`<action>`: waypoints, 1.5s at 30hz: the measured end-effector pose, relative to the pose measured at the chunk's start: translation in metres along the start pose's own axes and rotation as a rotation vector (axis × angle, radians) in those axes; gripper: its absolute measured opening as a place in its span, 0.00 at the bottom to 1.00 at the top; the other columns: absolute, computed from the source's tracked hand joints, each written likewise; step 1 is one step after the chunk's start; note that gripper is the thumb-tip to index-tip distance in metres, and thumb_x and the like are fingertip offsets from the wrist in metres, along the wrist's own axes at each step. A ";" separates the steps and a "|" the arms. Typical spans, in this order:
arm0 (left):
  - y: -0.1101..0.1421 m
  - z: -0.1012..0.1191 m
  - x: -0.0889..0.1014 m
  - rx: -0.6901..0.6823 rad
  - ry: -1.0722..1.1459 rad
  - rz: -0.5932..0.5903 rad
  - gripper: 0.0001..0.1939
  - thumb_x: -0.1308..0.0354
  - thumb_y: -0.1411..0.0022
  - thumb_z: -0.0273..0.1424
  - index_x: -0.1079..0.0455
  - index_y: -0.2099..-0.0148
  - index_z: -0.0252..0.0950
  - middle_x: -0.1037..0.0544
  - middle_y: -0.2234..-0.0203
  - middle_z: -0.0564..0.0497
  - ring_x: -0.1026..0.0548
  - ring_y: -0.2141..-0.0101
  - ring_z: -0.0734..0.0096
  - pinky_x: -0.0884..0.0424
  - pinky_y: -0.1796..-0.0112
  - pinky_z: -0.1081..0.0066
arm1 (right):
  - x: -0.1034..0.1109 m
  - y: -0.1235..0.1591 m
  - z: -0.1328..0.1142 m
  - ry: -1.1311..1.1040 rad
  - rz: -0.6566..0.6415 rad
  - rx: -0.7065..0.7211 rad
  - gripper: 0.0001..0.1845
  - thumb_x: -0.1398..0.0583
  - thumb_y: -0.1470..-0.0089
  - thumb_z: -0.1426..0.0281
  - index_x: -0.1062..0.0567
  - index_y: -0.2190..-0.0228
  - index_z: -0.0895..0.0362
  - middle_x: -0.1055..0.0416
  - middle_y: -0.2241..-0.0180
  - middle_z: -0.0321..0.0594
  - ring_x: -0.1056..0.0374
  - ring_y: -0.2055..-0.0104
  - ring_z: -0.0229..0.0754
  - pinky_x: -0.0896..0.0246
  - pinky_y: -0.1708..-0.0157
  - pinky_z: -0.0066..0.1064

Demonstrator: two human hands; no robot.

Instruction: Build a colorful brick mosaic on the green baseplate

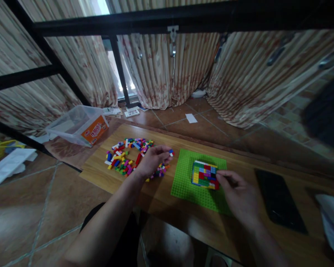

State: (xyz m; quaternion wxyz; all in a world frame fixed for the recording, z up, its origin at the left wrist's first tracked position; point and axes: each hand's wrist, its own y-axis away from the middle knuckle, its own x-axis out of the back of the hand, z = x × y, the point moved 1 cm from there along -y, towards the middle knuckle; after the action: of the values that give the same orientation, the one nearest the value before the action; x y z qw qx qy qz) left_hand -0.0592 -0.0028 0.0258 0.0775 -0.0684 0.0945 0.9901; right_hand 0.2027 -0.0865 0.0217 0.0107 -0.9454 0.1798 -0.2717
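Small blue, white and red toy bricks [171,152] show at the fingertips of my left hand [153,160], which is closed on them. This hand hovers over the right side of a ring-shaped pile of loose coloured bricks [119,159]. On the table lies a green baseplate [182,178] bearing a squarish multicoloured brick build [204,174]. My right hand [238,193] has thumb and forefinger pinched together at the build's right edge. Whether a brick is between those fingers, or they only touch the build, is hidden.
The wooden table [161,202] extends in front of me. A dark flat phone-like slab [280,200] lies right of the baseplate. A clear plastic bin [75,126] with an orange label stands beyond the table's left end. Patterned curtains [161,74] hang behind a black metal frame.
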 end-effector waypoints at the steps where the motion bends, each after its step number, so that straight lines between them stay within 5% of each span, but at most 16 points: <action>1: 0.004 -0.003 -0.009 0.036 0.060 -0.059 0.15 0.33 0.49 0.32 0.28 0.59 0.32 0.23 0.71 0.52 0.25 0.72 0.77 0.29 0.67 0.74 | -0.003 0.003 -0.002 -0.049 -0.013 0.052 0.15 0.39 0.49 0.55 0.22 0.68 0.54 0.23 0.67 0.40 0.28 0.64 0.44 0.35 0.61 0.35; 5: 0.020 -0.017 -0.043 0.154 0.233 -0.176 0.20 0.27 0.57 0.32 0.27 0.62 0.32 0.22 0.70 0.52 0.23 0.70 0.75 0.27 0.63 0.71 | -0.017 0.014 -0.015 -0.159 -0.100 0.214 0.11 0.40 0.44 0.60 0.23 0.65 0.53 0.24 0.64 0.38 0.29 0.62 0.41 0.35 0.60 0.33; 10: 0.032 -0.023 -0.067 0.170 0.318 -0.265 0.20 0.26 0.56 0.34 0.29 0.63 0.31 0.22 0.72 0.52 0.23 0.69 0.74 0.27 0.62 0.71 | -0.027 0.020 -0.024 -0.232 -0.168 0.167 0.11 0.38 0.45 0.61 0.23 0.63 0.54 0.24 0.65 0.38 0.30 0.64 0.39 0.36 0.63 0.32; 20: 0.036 -0.015 -0.076 -0.002 0.092 -0.386 0.16 0.32 0.47 0.38 0.30 0.64 0.31 0.26 0.74 0.53 0.27 0.73 0.77 0.31 0.68 0.75 | -0.024 0.021 -0.027 -0.424 -0.193 0.094 0.06 0.36 0.46 0.64 0.22 0.69 0.53 0.25 0.71 0.34 0.31 0.69 0.37 0.36 0.66 0.30; 32: 0.036 -0.015 -0.077 -0.019 0.000 -0.477 0.15 0.36 0.44 0.39 0.31 0.65 0.31 0.28 0.76 0.54 0.29 0.75 0.77 0.33 0.69 0.73 | -0.014 0.019 -0.026 -0.445 -0.298 0.091 0.07 0.37 0.45 0.63 0.22 0.69 0.52 0.26 0.71 0.33 0.33 0.69 0.36 0.38 0.68 0.29; 35: 0.033 -0.016 -0.075 -0.007 0.013 -0.444 0.15 0.36 0.44 0.39 0.31 0.65 0.31 0.27 0.76 0.54 0.28 0.74 0.76 0.32 0.68 0.73 | -0.001 0.014 -0.023 -0.386 -0.237 0.085 0.06 0.36 0.47 0.63 0.20 0.69 0.52 0.24 0.70 0.34 0.31 0.68 0.37 0.37 0.67 0.30; 41: 0.023 -0.019 -0.065 -0.024 0.068 -0.264 0.14 0.33 0.48 0.36 0.32 0.66 0.32 0.28 0.78 0.56 0.31 0.77 0.79 0.34 0.72 0.75 | 0.032 -0.003 -0.008 -0.236 0.080 0.040 0.06 0.32 0.54 0.64 0.19 0.71 0.52 0.22 0.70 0.35 0.28 0.67 0.40 0.34 0.63 0.32; 45: 0.019 -0.021 -0.062 -0.014 0.048 -0.195 0.12 0.34 0.50 0.33 0.32 0.68 0.32 0.29 0.79 0.57 0.31 0.78 0.79 0.35 0.73 0.75 | 0.035 -0.004 -0.002 -0.076 0.027 0.117 0.08 0.34 0.51 0.62 0.20 0.70 0.53 0.22 0.68 0.36 0.28 0.66 0.41 0.34 0.64 0.33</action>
State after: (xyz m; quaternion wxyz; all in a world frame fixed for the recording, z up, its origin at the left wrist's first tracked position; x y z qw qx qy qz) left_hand 0.0006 -0.0341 0.0183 0.1705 -0.1015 0.0821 0.9767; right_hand 0.2304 -0.0950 0.0416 0.0762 -0.9503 0.1760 -0.2454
